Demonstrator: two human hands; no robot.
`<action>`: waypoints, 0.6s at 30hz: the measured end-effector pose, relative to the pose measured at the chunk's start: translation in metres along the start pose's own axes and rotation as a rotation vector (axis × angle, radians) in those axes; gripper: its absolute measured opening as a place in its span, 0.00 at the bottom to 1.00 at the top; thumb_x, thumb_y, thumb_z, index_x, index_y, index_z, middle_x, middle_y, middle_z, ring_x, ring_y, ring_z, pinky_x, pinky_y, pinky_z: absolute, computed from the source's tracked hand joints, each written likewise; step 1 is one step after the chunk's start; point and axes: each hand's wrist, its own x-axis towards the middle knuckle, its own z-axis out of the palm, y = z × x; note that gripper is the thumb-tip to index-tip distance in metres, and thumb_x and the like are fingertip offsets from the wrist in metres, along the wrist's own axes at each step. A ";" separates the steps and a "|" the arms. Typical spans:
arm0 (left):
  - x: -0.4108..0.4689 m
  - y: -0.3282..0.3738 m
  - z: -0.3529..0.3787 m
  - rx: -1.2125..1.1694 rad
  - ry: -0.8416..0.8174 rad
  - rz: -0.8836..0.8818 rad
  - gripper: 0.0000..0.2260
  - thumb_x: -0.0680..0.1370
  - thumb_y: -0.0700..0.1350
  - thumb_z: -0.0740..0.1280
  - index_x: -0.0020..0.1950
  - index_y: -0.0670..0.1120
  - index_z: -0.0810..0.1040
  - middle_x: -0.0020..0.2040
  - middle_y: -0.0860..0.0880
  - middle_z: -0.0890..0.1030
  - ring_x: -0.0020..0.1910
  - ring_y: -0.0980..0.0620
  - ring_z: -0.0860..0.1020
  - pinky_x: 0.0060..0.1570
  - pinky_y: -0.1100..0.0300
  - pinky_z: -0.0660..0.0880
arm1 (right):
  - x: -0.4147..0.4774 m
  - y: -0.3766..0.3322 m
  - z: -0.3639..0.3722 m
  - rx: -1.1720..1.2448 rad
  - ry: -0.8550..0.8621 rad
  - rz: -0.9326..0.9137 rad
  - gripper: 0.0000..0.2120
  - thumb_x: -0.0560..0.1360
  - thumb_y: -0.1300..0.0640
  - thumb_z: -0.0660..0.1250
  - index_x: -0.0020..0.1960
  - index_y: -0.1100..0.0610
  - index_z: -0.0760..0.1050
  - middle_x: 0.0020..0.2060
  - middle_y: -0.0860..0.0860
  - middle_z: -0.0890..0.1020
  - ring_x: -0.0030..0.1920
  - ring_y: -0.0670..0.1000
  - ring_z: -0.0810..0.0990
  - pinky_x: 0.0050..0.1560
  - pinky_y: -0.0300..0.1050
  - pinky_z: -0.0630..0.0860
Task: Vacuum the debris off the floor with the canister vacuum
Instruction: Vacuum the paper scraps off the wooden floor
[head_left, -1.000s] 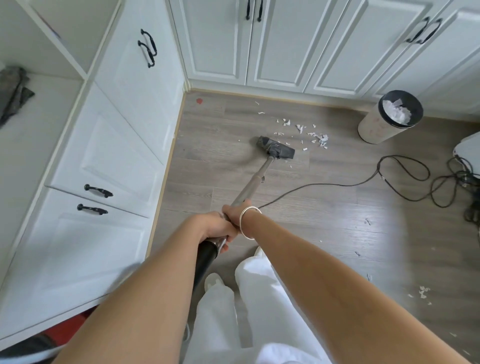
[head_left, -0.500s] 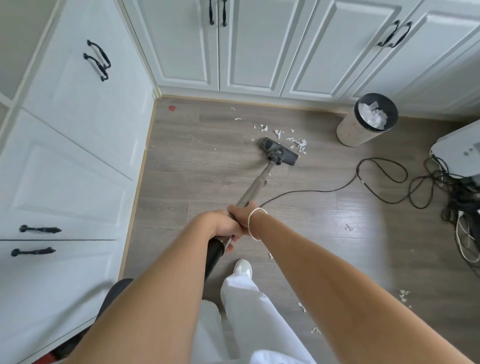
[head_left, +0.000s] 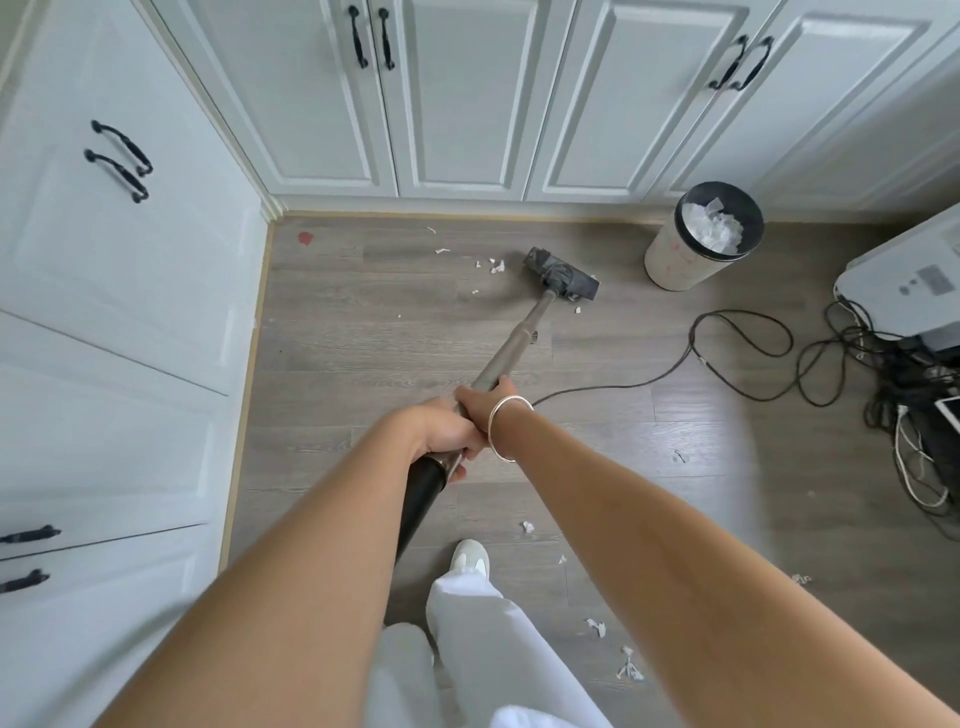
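The vacuum's grey metal wand (head_left: 511, 348) runs from my hands out to the dark floor head (head_left: 562, 274), which lies flat on the wood floor near the back cabinets. My left hand (head_left: 441, 434) grips the wand just above the black hose cuff (head_left: 423, 499). My right hand (head_left: 480, 400), with a silver bangle on its wrist, grips the wand just ahead of the left. White paper scraps (head_left: 493, 266) lie left of the head. More scraps (head_left: 626, 667) lie by my feet.
White cabinets line the left side (head_left: 119, 291) and the back (head_left: 467, 104). A round bin (head_left: 698, 244) full of white paper stands right of the head. A black cord (head_left: 727, 353) loops over the floor to a tangle of cables and a white device (head_left: 904, 280) at right.
The floor head has slid forward and right over the scrap cluster, and most of those scraps are gone. My view has shifted to the right. Both hands keep their grip on the wand.
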 end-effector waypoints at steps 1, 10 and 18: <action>0.003 0.008 0.002 0.011 -0.003 0.014 0.09 0.72 0.28 0.60 0.37 0.41 0.69 0.32 0.43 0.71 0.27 0.48 0.72 0.33 0.55 0.73 | 0.004 -0.003 -0.007 -0.003 0.004 0.001 0.26 0.76 0.53 0.66 0.70 0.61 0.62 0.48 0.56 0.74 0.45 0.56 0.74 0.46 0.44 0.71; 0.041 0.062 0.019 0.172 -0.069 -0.042 0.06 0.74 0.32 0.61 0.47 0.42 0.71 0.39 0.43 0.73 0.30 0.51 0.74 0.26 0.60 0.74 | 0.039 -0.018 -0.056 -0.087 0.036 0.063 0.28 0.75 0.43 0.65 0.67 0.60 0.66 0.51 0.58 0.79 0.42 0.56 0.79 0.48 0.49 0.78; 0.043 0.037 0.003 0.124 -0.069 -0.112 0.05 0.75 0.32 0.62 0.44 0.41 0.69 0.36 0.44 0.72 0.29 0.51 0.74 0.25 0.61 0.73 | 0.112 0.021 -0.008 0.026 -0.052 0.095 0.47 0.58 0.35 0.69 0.70 0.56 0.61 0.57 0.61 0.79 0.54 0.61 0.81 0.58 0.60 0.77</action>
